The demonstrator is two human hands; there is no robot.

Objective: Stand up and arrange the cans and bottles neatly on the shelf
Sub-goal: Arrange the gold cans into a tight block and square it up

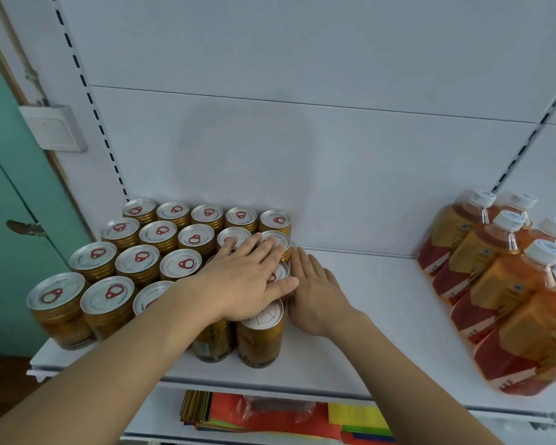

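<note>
The cans [161,252] are all seen upright on the shelf [366,316], packed into a tight block of rows that spreads to the left of and beneath the hands, so the standing-up part of the work is judged to be largely done for them. The left hand [247,277] is laid flat, fingers spread, across the tops of the cans in the right-hand column, pressing down but clamped on nothing. The right hand [315,293] is held flat and on edge against the side of that same column, just beside the left hand and touching the cans, with nothing gripped; the block appears to be being squared up rather than rebuilt. The nearest can [260,335], just below the left hand, sits slightly forward of its neighbours, and a small nudge back is probably left. The bottles [501,284] stand well to the right of the right hand, upright and capped, grouped in rows; whether their lines are straight cannot be fully told through the wide-angle distortion. A bare stretch of shelf lies between the right hand and the bottles.
</note>
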